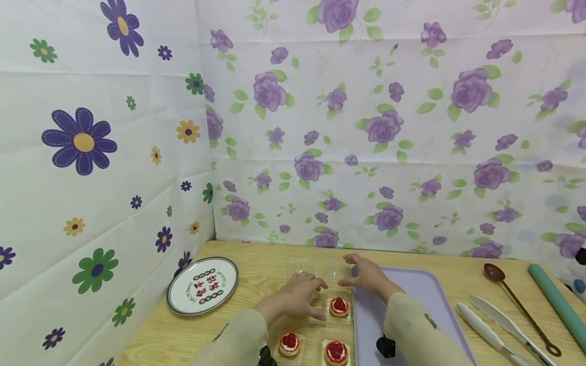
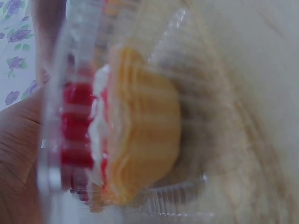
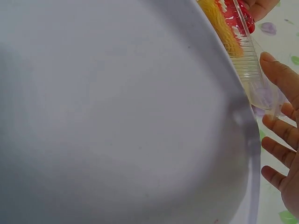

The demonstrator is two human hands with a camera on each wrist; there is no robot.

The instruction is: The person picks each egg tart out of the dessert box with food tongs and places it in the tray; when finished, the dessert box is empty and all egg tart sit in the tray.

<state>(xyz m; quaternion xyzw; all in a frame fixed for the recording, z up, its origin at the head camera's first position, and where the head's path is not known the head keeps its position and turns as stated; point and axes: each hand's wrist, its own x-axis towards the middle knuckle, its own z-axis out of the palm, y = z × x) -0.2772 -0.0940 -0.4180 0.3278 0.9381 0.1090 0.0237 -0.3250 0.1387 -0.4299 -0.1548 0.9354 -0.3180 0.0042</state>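
Note:
Several clear plastic boxes stand together at the table's middle. One holds a tart with red topping and white cream point(image 1: 339, 306). My left hand point(image 1: 297, 295) hovers just left of it, fingers loosely bent with nothing seen between them. My right hand point(image 1: 370, 277) reaches over the lavender tray's left edge, thumb and fingers spread beside a clear plastic lid point(image 1: 336, 272); whether they touch it I cannot tell. Nearer me, two more boxes hold a left tart point(image 1: 290, 344) and a right tart point(image 1: 336, 352). The left wrist view shows a boxed tart point(image 2: 140, 126) up close, the hand beyond it.
A lavender tray point(image 1: 423, 300) lies right of the boxes. Further right are white-tipped tongs point(image 1: 499, 330), a brown ladle point(image 1: 494, 272) and a green roll point(image 1: 556, 300). A white plate with red lettering point(image 1: 183, 297) sits at left. Floral cloths hang behind and left.

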